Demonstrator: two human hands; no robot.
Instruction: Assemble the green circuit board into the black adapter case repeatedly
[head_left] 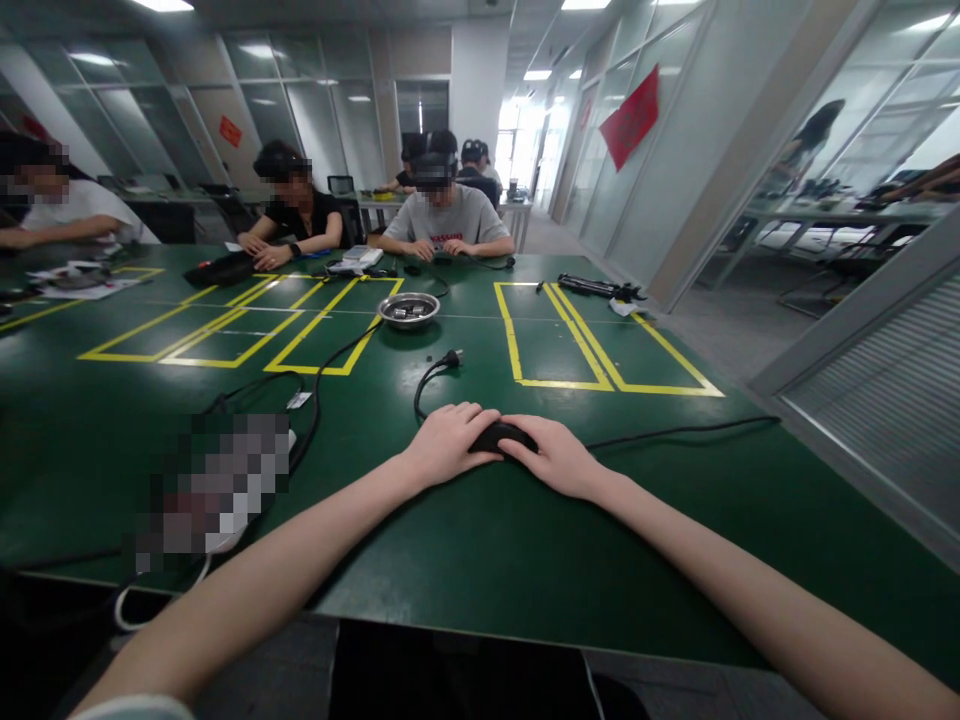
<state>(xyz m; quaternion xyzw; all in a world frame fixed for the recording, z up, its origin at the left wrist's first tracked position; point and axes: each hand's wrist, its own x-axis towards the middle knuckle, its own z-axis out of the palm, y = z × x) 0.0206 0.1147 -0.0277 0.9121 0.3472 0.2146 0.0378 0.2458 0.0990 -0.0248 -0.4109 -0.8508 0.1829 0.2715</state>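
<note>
Both my hands rest on a small black object (499, 436) lying on the green table (480, 540); it looks like a power adapter. My left hand (448, 443) curls over its left side with fingers together. My right hand (555, 457) covers its right side the same way. A black cable runs from the object to a loose plug (451, 357) further out, and another black cable (675, 432) trails off to the right. Most of the object is hidden under my fingers.
A metal bowl (409, 309) with small parts stands mid-table among yellow tape rectangles (559, 340). A blurred item with cables (214, 485) lies at my left. Several people sit at the far edge. A black tool (596, 287) lies far right.
</note>
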